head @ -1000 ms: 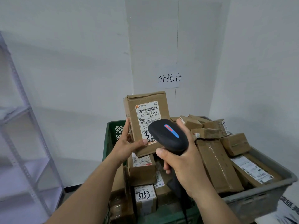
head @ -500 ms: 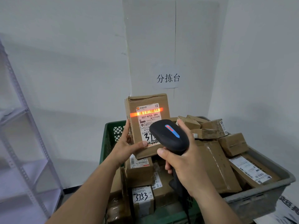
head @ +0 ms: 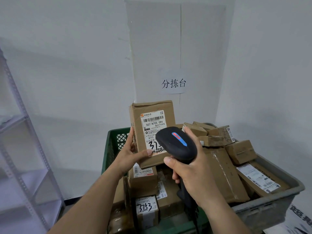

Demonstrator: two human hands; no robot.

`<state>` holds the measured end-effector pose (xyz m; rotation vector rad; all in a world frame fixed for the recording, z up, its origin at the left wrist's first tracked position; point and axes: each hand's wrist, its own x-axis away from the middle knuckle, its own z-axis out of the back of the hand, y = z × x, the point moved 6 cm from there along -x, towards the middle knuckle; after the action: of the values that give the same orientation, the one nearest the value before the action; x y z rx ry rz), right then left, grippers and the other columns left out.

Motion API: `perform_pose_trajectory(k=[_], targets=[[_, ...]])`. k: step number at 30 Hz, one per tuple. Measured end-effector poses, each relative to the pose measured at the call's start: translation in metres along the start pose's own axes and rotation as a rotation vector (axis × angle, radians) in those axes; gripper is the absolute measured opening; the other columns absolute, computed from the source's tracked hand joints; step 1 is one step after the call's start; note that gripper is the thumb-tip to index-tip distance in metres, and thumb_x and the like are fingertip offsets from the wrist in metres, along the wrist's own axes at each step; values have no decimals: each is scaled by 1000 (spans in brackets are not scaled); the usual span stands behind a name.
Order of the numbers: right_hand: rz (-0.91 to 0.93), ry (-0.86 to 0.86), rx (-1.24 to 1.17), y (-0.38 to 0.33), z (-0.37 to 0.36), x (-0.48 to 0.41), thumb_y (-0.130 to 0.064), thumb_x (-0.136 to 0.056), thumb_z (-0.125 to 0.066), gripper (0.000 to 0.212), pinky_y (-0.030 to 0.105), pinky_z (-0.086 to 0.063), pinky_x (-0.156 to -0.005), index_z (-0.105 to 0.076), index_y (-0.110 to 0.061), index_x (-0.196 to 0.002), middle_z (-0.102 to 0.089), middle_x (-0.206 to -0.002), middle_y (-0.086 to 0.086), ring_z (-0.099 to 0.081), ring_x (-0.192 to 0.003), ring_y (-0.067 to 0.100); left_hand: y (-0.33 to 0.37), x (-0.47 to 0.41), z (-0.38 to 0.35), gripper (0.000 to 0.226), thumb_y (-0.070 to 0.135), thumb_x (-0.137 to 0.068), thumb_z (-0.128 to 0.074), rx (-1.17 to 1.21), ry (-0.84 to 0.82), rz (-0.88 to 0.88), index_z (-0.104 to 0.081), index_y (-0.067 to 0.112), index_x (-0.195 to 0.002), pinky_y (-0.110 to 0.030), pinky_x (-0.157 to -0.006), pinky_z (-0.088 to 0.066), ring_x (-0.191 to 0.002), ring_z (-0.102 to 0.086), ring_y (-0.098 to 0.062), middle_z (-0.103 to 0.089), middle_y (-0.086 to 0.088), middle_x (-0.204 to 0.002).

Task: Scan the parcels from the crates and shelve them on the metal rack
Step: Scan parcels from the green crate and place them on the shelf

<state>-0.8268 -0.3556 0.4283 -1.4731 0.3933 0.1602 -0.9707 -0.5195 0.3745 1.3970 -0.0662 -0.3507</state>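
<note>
The red scan line has gone off the parcel, so I take it as read. Left hand holds it above the crates; right hand clasps the scanner. Rack next, far left.

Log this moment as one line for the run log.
left hand: holds parcel upright, label facing | right hand: aims scanner at label | no beam visible | rack: left
</note>
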Motion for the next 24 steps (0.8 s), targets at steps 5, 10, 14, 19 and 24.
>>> perform_pose_trajectory(k=[5,10,14,19,24], targets=[[25,45,16,0,6,1,1,-82,-73,89,18,-46,-49,-29,-42,-147,-63,-94,6,-53,-50,8,4,3,-1,113,42,-60,-81,4,-2,5,-6,56,-144,-34,-89,-53,-114,-56,-15,-57,4,-122],[51,156,74,-3,29,-4,-4,-80,-76,91,19,-49,-51,-27,-46,-145,-64,-109,11,-58,-52,6,13,7,-4,103,50,-65,-81,65,-4,58,-16,52,-145,-36,-85,-55,-98,-67,-18,-65,2,-115],[50,247,87,-3,55,-8,0,-80,-75,101,18,-49,-50,-18,-45,-150,-63,-109,13,-57,-50,5,26,14,-20,74,55,-68,-67,173,-90,122,-43,38,-136,-34,-75,-56,-98,-65,-19,-65,4,-114],[54,309,73,-1,79,-10,0,-78,-76,106,20,-50,-52,-15,-52,-148,-63,-115,15,-60,-55,5,47,21,-50,51,55,-76,-65,250,-142,158,-53,32,-120,-42,-82,-56,-99,-62,-23,-64,-4,-114],[85,363,56,-8,103,-4,5,-78,-75,99,22,-51,-51,-25,-46,-147,-62,-111,11,-57,-51,8,63,29,-82,50,61,-77,-62,208,-144,114,-55,37,-120,-46,-87,-55,-103,-65,-23,-67,3,-115]])
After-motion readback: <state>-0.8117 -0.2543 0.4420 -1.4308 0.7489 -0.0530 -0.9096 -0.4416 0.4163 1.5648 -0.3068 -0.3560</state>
